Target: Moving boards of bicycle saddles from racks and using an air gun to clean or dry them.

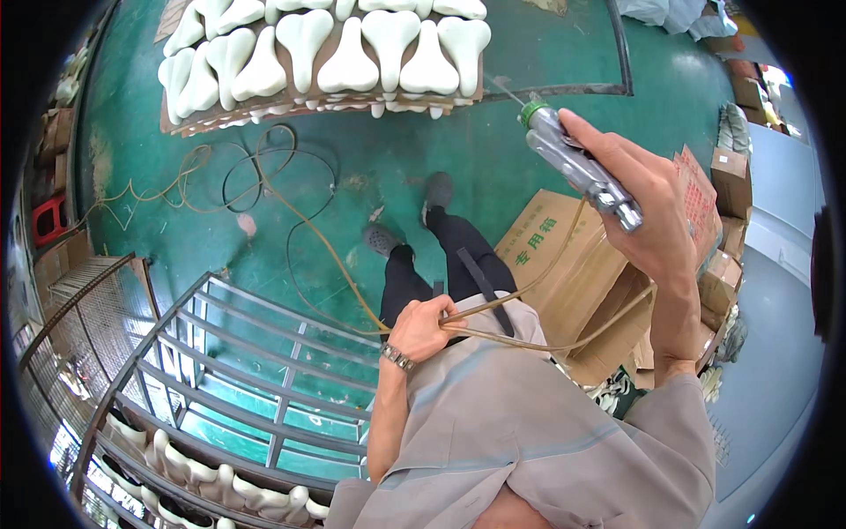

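My right hand [648,198] is raised at the right, fingers wrapped round a hand tool [577,159]. The tool has a grey, shiny cylindrical body, a green collar and a thin tip pointing toward the far side. A yellowish hose [520,291] hangs down near the tool's rear; the exact joint is hidden by my hand. At my waist, my left hand [421,331] is closed around several strands of this hose. Beyond the tool's tip, rows of pale bicycle saddles [348,62] stand in layers on a brown stack.
The hose continues across the green floor [352,150] into loose coils [256,176]. A metal rack [264,353] stands at the near left, with more pale saddles [220,480] by it. Cardboard boxes [546,256] lie at the right. A grey metal frame [582,89] edges the far right floor.
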